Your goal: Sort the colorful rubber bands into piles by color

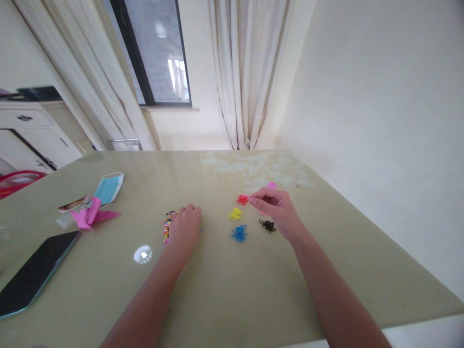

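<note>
My left hand point(186, 224) rests on the table over a mixed pile of small coloured rubber bands point(167, 227). Its fingers are curled down and together, and their tips are hidden. Thumb and fingertips of my right hand point(271, 208) meet in a pinch just right of a small red pile of rubber bands point(242, 199). Whatever is in that pinch is too small to make out. Nearby lie a yellow pile point(235, 213), a blue pile point(239, 234) and a black pile point(268, 225). Some pink bands point(271, 185) show behind the right hand, partly covered by it.
On the left of the table point(217, 299) lie a phone point(38, 268), a pink folded-paper shape point(91, 215), a blue face mask point(108, 188) and a small picture card point(72, 204). A round shiny piece point(142, 254) sits left of my left forearm. A wall point(384, 125) borders the right side.
</note>
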